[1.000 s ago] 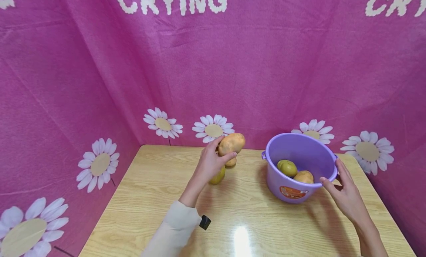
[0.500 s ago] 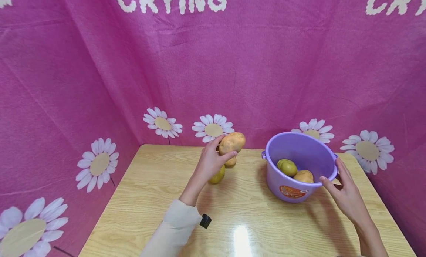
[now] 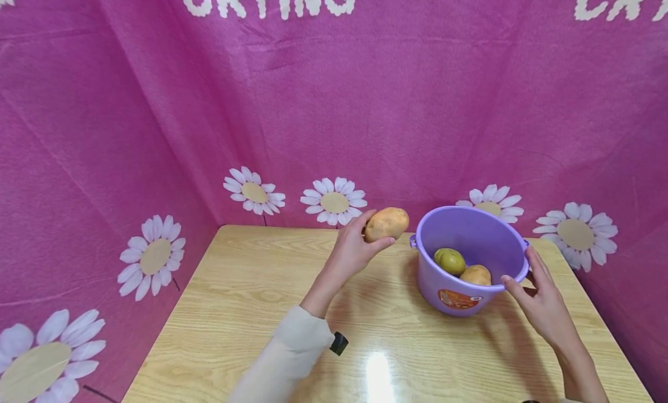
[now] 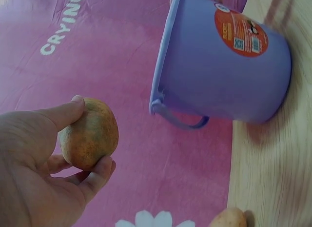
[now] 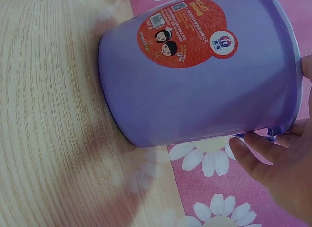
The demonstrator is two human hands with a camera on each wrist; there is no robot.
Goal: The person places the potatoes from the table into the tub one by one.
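My left hand (image 3: 351, 247) holds a potato (image 3: 387, 224) by its sides between thumb and fingers, above the table and left of a purple bucket (image 3: 453, 298). In the left wrist view the same potato (image 4: 90, 134) rests against the curled fingers, apart from the bucket (image 4: 219, 66). My right hand (image 3: 545, 304) grips the bucket's rim at the right, thumb over the near edge and fingers round the outside by the handle lug. Inside the bucket lie an olive-green rounded fruit or vegetable (image 3: 450, 261) and a potato (image 3: 476, 275).
Another potato (image 4: 229, 218) lies on the wooden table (image 3: 235, 310), visible at the bottom of the left wrist view. A pink cloth (image 3: 396, 101) with printed daisies hangs close behind the table and along its left side.
My left hand has carried the potato rightward, nearer the bucket. The potato and olive-green item on the table are now hidden in the head view. The right hand and bucket stay put.
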